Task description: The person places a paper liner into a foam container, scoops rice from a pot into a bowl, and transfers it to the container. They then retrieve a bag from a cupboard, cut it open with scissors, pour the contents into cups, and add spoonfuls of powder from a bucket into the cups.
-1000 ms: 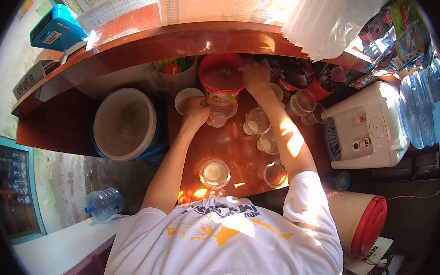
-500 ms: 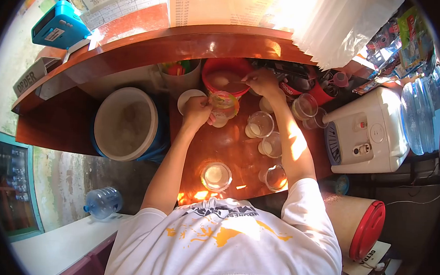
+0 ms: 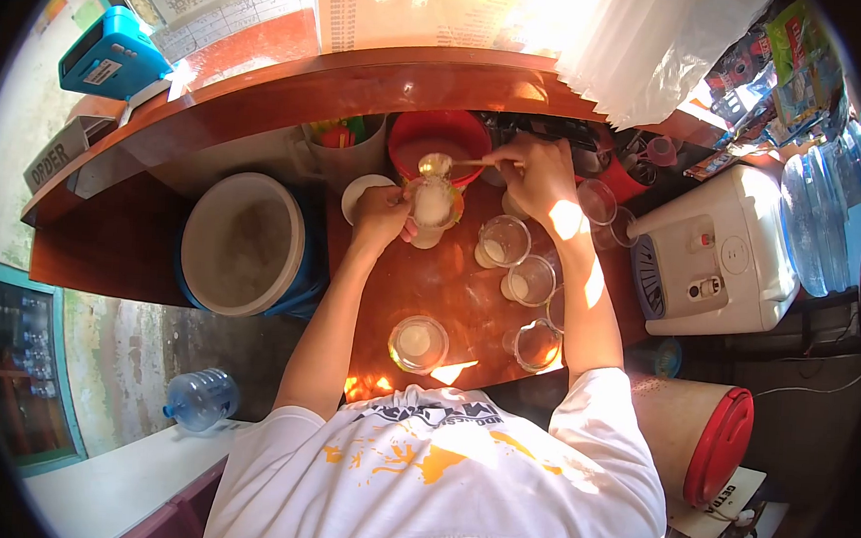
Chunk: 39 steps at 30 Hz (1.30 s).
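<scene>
My left hand (image 3: 383,214) holds a clear plastic cup (image 3: 436,209) by its side, with whitish stuff in it. My right hand (image 3: 535,172) grips the handle of a spoon (image 3: 436,165), whose bowl is over the cup's mouth. Just behind the cup is a red bucket (image 3: 442,123). A round white lid or dish (image 3: 365,190) lies partly behind my left hand. Several clear cups with pale contents stand on the brown tabletop, among them one at the front (image 3: 418,343) and one right of centre (image 3: 503,241).
A large white-rimmed blue tub (image 3: 242,244) stands at the left. To the right is a white water dispenser (image 3: 714,255) with a blue bottle. A wooden shelf (image 3: 363,77) curves across the back, and plastic bags (image 3: 656,57) hang over it. A red-lidded container (image 3: 718,447) is at lower right.
The spoon has come out of the red bucket to the left, over the cup. Whitish contents now show in the cup. My right hand has moved slightly with the spoon.
</scene>
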### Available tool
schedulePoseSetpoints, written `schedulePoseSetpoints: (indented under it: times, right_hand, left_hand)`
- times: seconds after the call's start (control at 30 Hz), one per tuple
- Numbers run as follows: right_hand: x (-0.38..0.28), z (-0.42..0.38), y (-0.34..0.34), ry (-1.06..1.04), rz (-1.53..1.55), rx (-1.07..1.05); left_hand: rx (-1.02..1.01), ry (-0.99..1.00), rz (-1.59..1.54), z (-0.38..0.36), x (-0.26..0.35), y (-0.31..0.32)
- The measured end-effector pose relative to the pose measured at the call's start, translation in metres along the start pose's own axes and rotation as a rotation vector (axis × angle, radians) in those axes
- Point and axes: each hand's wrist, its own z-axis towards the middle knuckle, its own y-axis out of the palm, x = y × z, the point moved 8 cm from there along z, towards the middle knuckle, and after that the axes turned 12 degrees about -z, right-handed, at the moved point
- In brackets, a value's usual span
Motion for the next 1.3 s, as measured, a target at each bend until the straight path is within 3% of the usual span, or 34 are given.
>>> schedulePoseSetpoints:
  times: [0.13, 0.23, 0.37, 0.63, 0.73, 0.83, 0.93, 0.97, 1.13, 1.3]
  right_hand:
    - [0.010, 0.026, 0.056, 0.010, -0.290, 0.065]
    - [0.012, 0.042, 0.126, -0.015, -0.478, -0.069]
    - [0.008, 0.045, 0.156, 0.050, -0.268, -0.304]
    - [0.058, 0.028, 0.121, 0.275, 0.108, -0.323]
    - [0.060, 0.013, 0.088, 0.308, 0.342, -0.323]
    - [0.052, -0.003, 0.051, 0.291, 0.378, -0.314]
    - [0.031, -0.018, 0.017, 0.049, 0.279, -0.217]
    - [0.012, -0.024, -0.005, -0.110, 0.056, -0.110]
    - [0.009, -0.040, -0.039, -0.076, -0.017, 0.074]
    - [0.027, -0.046, -0.027, -0.074, -0.021, 0.001]
  left_hand:
    - [-0.005, 0.014, -0.030, 0.000, -0.003, 0.000]
    - [-0.009, 0.027, -0.015, -0.002, -0.002, 0.002]
    - [-0.012, 0.033, 0.018, -0.002, 0.000, 0.000]
    - [-0.036, 0.034, 0.017, -0.002, 0.001, 0.002]
    - [-0.027, 0.026, 0.013, -0.003, -0.001, 0.003]
    - [-0.025, 0.017, 0.033, -0.002, -0.006, 0.003]
    - [-0.044, 0.011, 0.057, -0.006, -0.009, 0.004]
    - [-0.054, 0.009, 0.063, -0.009, -0.008, 0.007]
    - [-0.271, -0.076, 0.166, -0.030, -0.025, 0.040]
    - [-0.624, -0.218, 0.311, -0.050, -0.076, 0.100]
